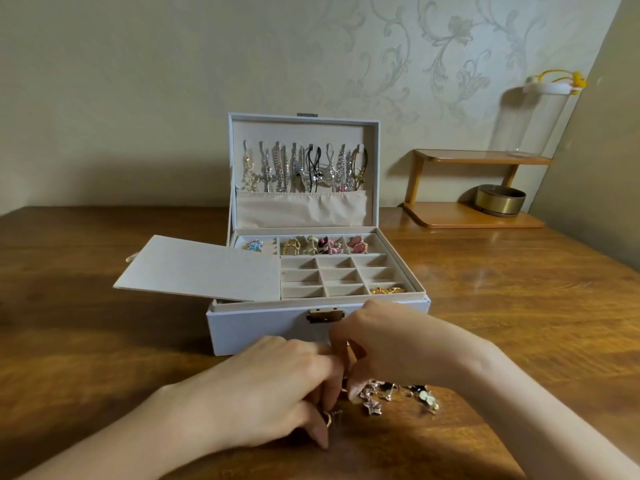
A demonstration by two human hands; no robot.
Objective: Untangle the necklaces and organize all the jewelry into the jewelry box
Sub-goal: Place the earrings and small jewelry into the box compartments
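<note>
A wooden table (104, 341) bears the open jewelry box (263, 327). Necklaces (301, 168) hang inside its upright lid (304, 128). A loose beige panel (201, 268) hides the tray's left part. Rings (255, 245) and earrings (325, 244) fill the back row, and a gold piece (387, 290) lies front right. A shelf (467, 216) far right holds a brass tin (500, 199). In front of the box, the left hand (270, 386) pinches a small gold item (327, 418). The right hand (391, 344) curls its fingers over the loose jewelry (398, 393), and I cannot tell its grasp.

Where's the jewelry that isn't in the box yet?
In the head view, the loose jewelry lies on the table in front of the jewelry box, right of centre, beneath the right hand.
</note>
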